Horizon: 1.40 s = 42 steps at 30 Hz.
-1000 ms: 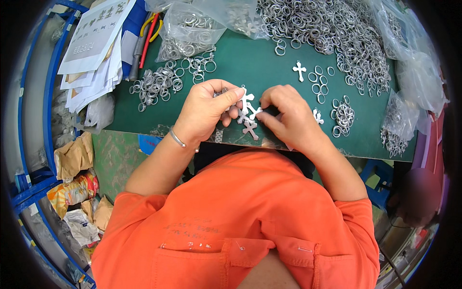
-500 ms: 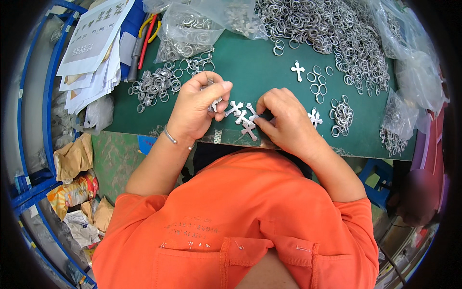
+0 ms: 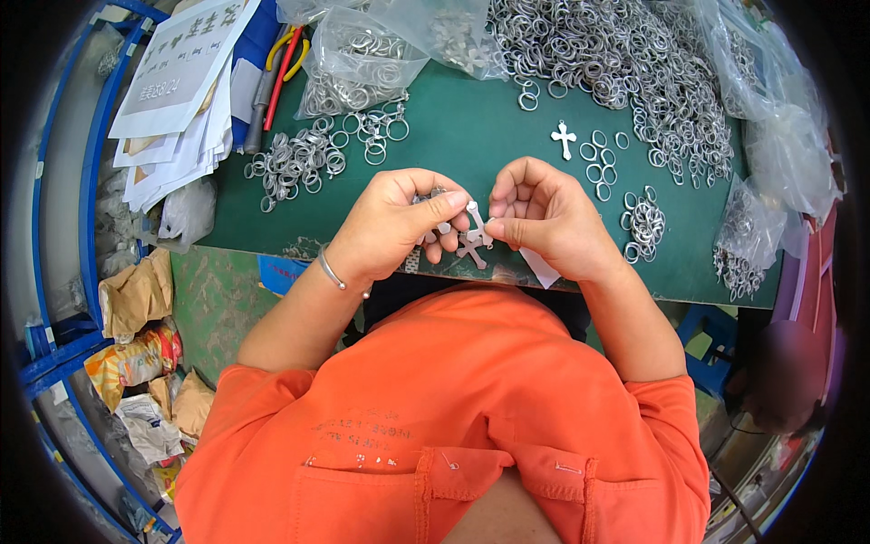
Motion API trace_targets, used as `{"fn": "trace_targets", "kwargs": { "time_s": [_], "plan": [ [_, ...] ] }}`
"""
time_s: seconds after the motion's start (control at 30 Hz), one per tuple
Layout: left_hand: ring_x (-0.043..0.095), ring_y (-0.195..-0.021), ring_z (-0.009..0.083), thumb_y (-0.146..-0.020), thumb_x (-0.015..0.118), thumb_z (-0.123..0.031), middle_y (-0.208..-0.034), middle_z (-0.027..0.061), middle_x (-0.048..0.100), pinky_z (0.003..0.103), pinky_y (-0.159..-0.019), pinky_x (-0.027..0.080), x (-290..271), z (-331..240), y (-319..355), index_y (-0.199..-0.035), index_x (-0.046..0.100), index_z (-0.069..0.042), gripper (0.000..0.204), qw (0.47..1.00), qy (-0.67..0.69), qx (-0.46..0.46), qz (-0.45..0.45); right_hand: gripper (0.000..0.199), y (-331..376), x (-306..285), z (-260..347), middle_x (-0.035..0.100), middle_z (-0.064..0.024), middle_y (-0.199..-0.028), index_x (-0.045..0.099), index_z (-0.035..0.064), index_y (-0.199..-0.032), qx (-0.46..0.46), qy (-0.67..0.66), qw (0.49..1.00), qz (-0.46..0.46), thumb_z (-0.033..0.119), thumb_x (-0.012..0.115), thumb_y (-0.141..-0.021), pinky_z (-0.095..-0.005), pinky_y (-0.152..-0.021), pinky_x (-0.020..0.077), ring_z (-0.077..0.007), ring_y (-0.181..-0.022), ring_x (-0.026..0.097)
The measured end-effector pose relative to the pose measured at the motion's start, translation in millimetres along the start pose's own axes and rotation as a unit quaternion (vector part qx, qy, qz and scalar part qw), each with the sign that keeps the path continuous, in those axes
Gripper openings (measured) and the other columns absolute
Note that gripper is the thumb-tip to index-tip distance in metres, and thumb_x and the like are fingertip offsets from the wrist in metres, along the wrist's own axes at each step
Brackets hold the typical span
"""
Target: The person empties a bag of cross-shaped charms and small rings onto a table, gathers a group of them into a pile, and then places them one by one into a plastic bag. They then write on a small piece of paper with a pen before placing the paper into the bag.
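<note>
My left hand [image 3: 394, 222] and my right hand [image 3: 544, 216] meet over the near edge of a green mat [image 3: 471, 136]. Between their fingertips they pinch small silver cross pendants [image 3: 473, 238], which hang below the fingers. My left hand also seems to hold a metal ring, mostly hidden by the fingers. A single silver cross [image 3: 564, 138] lies on the mat beyond my right hand. Loose silver rings [image 3: 642, 220] sit just right of my right hand.
A big heap of metal rings [image 3: 634, 63] fills the far right of the mat, with clear plastic bags [image 3: 362, 50] of rings at the back and right. A smaller ring pile [image 3: 294, 161] lies left. Paper sheets [image 3: 172, 82] are stacked far left.
Both hands have drawn closer together toward the mat's near edge, and the crosses now hang between the fingertips. The head view has shifted slightly.
</note>
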State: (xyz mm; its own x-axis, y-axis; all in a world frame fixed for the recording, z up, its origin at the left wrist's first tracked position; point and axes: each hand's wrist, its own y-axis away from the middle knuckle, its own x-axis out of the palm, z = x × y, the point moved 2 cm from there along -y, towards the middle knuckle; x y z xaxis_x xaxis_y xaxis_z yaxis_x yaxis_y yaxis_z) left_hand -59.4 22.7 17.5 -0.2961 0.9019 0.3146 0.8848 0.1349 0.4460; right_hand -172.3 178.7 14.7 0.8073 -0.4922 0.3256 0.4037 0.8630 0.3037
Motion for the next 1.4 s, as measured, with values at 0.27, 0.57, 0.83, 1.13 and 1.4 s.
{"fn": "trace_targets", "kwargs": {
  "time_s": [0.27,0.57,0.83,1.13,1.4],
  "plan": [
    [0.06,-0.058,0.0106,-0.092,0.062,-0.013,-0.077,0.0093,0.066,0.021,-0.046,0.047,0,0,0,-0.093,0.062,0.002,0.015,1.0,0.012,-0.015,0.006,0.028,0,-2,-1,0.059,-0.0026,-0.086,0.055,0.0026,-0.098,0.016,-0.023,1.0,0.009,-0.009,0.069,-0.077,-0.0219,-0.065,0.0513,-0.0084,-0.075,0.059],
    [0.059,-0.057,0.0118,-0.088,0.063,-0.004,-0.086,0.0191,0.068,0.021,-0.046,0.046,10,11,-3,-0.092,0.06,0.004,0.009,0.996,0.077,-0.028,0.023,0.021,-7,-6,0,0.065,-0.0092,-0.093,0.056,-0.0008,-0.096,-0.11,-0.1,0.985,-0.088,-0.005,0.069,-0.08,-0.0236,-0.073,0.0522,-0.0113,-0.083,0.063],
    [0.058,-0.057,0.0119,-0.087,0.064,-0.004,-0.086,0.0191,0.067,0.022,-0.047,0.046,16,13,-3,-0.093,0.059,0.004,0.011,0.994,0.1,-0.044,0.019,0.02,-7,-3,0,0.066,-0.0096,-0.094,0.058,-0.0008,-0.097,-0.107,-0.079,0.984,-0.118,-0.003,0.069,-0.081,-0.0233,-0.075,0.0516,-0.011,-0.084,0.063],
    [0.057,-0.059,0.0093,-0.086,0.066,-0.007,-0.084,0.014,0.067,0.02,-0.047,0.044,18,11,-5,-0.092,0.061,0.004,0.014,0.994,0.091,-0.047,0.023,0.017,5,-29,16,0.066,-0.0081,-0.091,0.061,-0.001,-0.092,-0.164,-0.024,0.978,-0.126,-0.009,0.067,-0.079,-0.0256,-0.075,0.0539,-0.0126,-0.081,0.064],
    [0.054,-0.056,0.0079,-0.087,0.065,-0.006,-0.08,0.01,0.066,0.021,-0.044,0.043,1,7,-8,-0.091,0.062,0.0,0.008,0.994,0.104,0.006,0.013,0.017,64,-82,37,0.065,-0.0022,-0.085,0.062,0.0006,-0.091,-0.127,0.284,0.931,-0.192,-0.01,0.064,-0.078,-0.0223,-0.068,0.0492,-0.0087,-0.078,0.061]
  ]
}}
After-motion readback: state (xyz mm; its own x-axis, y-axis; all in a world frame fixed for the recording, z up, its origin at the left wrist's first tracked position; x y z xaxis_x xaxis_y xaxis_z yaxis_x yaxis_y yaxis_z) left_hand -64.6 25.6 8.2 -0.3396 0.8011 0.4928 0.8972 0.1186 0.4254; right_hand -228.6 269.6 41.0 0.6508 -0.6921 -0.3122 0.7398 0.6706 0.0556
